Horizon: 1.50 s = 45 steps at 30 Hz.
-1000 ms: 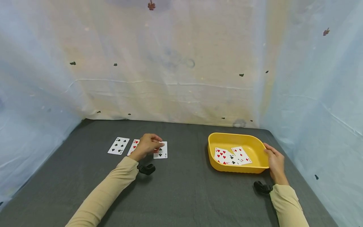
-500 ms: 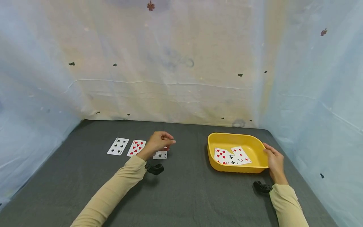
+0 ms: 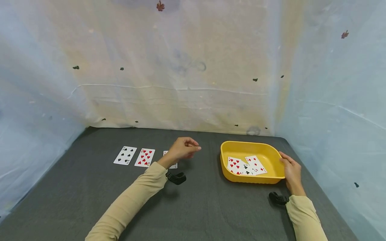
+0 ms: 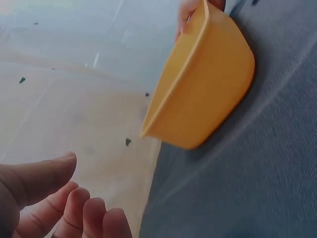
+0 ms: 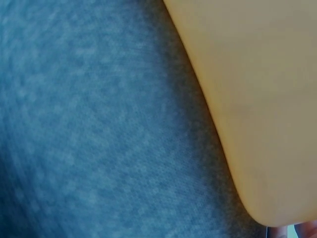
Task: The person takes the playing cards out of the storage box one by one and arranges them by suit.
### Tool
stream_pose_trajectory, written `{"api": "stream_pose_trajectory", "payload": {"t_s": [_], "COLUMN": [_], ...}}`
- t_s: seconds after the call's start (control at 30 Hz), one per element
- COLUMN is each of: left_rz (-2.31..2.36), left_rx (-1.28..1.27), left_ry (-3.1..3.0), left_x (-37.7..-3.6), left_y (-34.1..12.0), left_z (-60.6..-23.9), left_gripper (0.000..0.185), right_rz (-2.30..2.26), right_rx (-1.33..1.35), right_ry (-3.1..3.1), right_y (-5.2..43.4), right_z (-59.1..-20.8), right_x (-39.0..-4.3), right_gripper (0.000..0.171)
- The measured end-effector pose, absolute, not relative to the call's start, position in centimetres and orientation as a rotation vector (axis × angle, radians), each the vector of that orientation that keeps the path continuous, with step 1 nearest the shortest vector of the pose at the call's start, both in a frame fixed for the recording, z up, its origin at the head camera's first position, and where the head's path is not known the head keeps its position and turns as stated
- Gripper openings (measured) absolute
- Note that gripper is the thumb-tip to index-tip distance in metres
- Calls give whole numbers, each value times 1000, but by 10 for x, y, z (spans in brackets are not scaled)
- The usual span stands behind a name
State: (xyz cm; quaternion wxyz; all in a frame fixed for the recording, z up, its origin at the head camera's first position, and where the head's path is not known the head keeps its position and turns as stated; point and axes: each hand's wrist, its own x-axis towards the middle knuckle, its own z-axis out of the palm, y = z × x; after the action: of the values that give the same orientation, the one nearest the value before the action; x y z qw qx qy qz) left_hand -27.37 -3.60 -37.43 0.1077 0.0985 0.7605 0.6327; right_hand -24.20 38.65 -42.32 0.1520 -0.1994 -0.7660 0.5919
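Observation:
My left hand (image 3: 184, 149) hovers above the dark table, between a row of cards and the yellow tray (image 3: 253, 146). In the left wrist view its fingers (image 4: 74, 208) are loosely curled around nothing, and the tray (image 4: 208, 84) lies ahead of them. My right hand (image 3: 290, 170) grips the tray's right rim, thumb on top. Several face-up cards (image 3: 245, 165) lie inside the tray. On the table lie a spades card (image 3: 125, 155), a hearts card (image 3: 145, 157) and a clubs card (image 3: 173, 165), the last partly hidden behind my left wrist. The right wrist view shows only the tray wall (image 5: 257, 89) and cloth.
The dark grey table (image 3: 211, 207) is enclosed by pale sheeting at the back and both sides. Black wrist-mounted cameras sit under my left wrist (image 3: 176, 177) and right wrist (image 3: 278, 198).
My left hand has lifted off the clubs card and moved right toward the tray, leaving the card on the table. The right hand has stayed on the tray rim.

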Motion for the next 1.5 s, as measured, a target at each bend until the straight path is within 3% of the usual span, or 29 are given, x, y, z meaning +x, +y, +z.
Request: {"api": "stream_pose_trajectory", "payload": {"t_s": [0.97, 1.5], "left_rz": [1783, 1693], "left_rx": [682, 767], "left_ry": [2195, 2235], "left_x": [-288, -289], "left_y": [44, 89], "left_z": [-352, -347], "left_gripper": [22, 19], "right_rz": [1710, 1699], "right_rx": [-530, -544], "right_ry": [-2203, -2198], "right_y": [387, 387], "right_z": [-423, -423], "right_x": [-241, -241], "right_gripper": [44, 43]}}
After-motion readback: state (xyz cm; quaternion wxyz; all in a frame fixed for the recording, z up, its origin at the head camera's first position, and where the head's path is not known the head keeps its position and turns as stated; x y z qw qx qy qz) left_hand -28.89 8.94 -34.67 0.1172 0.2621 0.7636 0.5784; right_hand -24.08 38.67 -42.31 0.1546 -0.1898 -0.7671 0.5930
